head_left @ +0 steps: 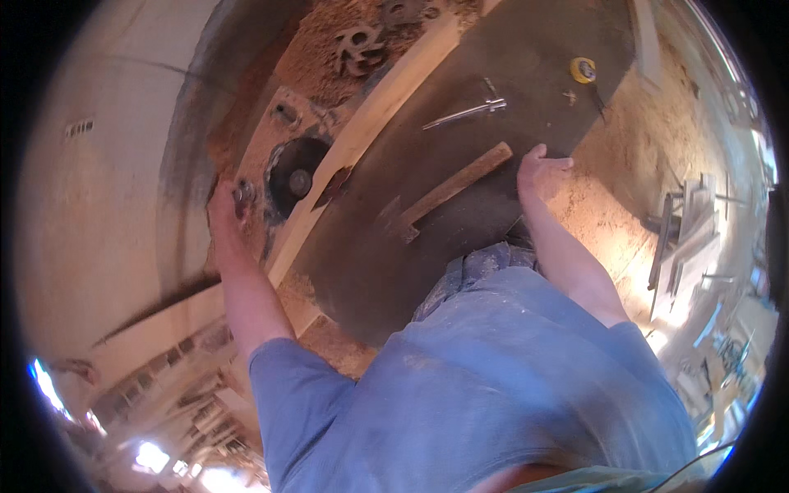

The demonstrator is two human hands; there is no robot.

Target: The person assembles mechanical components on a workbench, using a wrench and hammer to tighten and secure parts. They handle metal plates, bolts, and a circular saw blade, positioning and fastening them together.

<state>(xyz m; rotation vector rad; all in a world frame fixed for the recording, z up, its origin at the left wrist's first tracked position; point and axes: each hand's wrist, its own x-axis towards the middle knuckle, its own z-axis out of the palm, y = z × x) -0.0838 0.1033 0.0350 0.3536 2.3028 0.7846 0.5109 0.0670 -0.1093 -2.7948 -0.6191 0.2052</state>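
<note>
My left hand [224, 205] reaches to the far left, beside a round metal knob [242, 195] at the edge of a sawdust-covered machine. Its fingers are mostly hidden, so their grip is unclear. My right hand [539, 171] hangs at the right edge of the dark metal table [362, 271], thumb and fingers apart, holding nothing. A dark round disc [283, 182] with a hub sits behind a long wooden board [386, 99] that crosses the table. In front of the board lies a wooden-handled hammer [459, 182]. Farther back is a slim metal measuring tool [466, 113].
A yellow tape measure [583, 70] rests near the table's far right corner. Toothed metal cutter heads [358, 51] lie in reddish sawdust at the back. Stacked boards [689, 246] stand to the right on the sawdust-strewn floor. A pale wall or panel [99, 189] borders the left side.
</note>
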